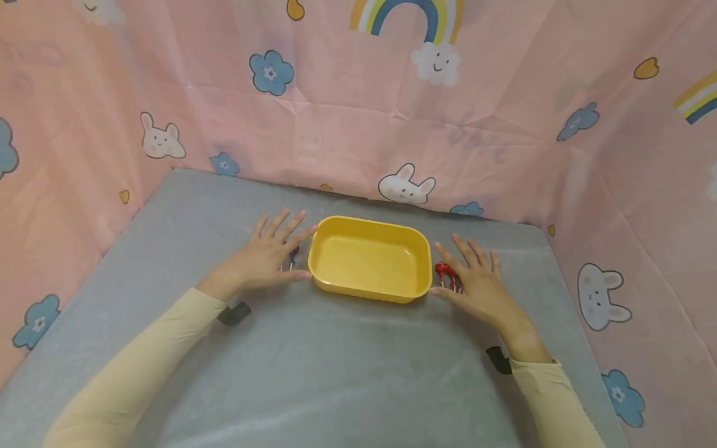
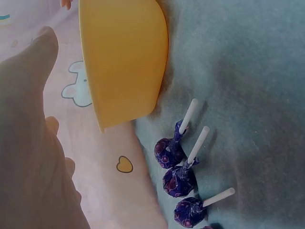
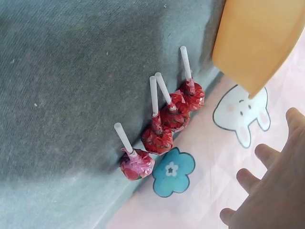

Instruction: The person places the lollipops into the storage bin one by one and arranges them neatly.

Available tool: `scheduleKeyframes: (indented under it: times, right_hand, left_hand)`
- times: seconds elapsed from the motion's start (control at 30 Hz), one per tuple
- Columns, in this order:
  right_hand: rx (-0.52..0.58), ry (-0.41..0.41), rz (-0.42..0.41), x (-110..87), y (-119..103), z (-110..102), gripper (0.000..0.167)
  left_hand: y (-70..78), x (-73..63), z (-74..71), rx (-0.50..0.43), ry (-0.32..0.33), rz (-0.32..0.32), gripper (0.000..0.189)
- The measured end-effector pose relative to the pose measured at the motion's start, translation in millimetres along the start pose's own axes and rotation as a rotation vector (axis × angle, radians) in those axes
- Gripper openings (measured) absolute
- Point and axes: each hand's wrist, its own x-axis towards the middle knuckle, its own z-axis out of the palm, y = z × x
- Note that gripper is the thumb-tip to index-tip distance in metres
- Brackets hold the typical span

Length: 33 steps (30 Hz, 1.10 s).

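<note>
A yellow rectangular tub with nothing in it sits on the grey cloth between the two hands. At its left end the left hand is spread, fingertips right at the rim, thumb toward the near corner. The right hand spreads its fingers the same way beside the right end. Purple-wrapped lollipops with white sticks lie on the cloth below the left hand, mostly hidden by it in the head view. By the right hand lie several red-wrapped lollipops, one of them pinker, in a slanting row.
Grey cloth covers the table. A pink curtain printed with rabbits, flowers and rainbows hangs behind and along both sides. Dark straps show at the wrists beneath the pale sleeves.
</note>
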Motion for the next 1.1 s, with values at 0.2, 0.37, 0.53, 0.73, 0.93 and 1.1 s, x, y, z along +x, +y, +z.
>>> scheduleKeyframes:
  times: [0.2, 0.37, 0.53, 0.73, 0.93, 1.1]
  right_hand:
    - [0.005, 0.019, -0.009, 1.2, 2, 1, 0.091]
    - [0.030, 0.022, -0.018, 3.8, 5, 2, 0.091]
    - [0.063, 0.028, -0.033, 5.8, 10, 4, 0.088]
    - [0.117, 0.040, -0.042, 8.3, 18, 8, 0.081]
    - [0.185, 0.014, -0.001, 11.5, 21, 10, 0.077]
    - [0.244, -0.004, 0.048, 14.2, 22, 10, 0.074]
  left_hand:
    - [0.5, 1.4, 0.8, -0.016, -0.007, 0.001, 0.093]
    - [0.6, 4.2, 2.8, -0.034, -0.014, 0.001, 0.093]
    - [1.2, 5.5, 4.6, -0.044, -0.025, -0.006, 0.093]
    - [1.9, 5.9, 7.7, -0.085, -0.038, -0.019, 0.092]
    - [0.7, 6.8, 12.2, -0.101, -0.026, -0.006, 0.091]
    - [1.2, 7.3, 15.5, -0.148, -0.019, 0.004, 0.089]
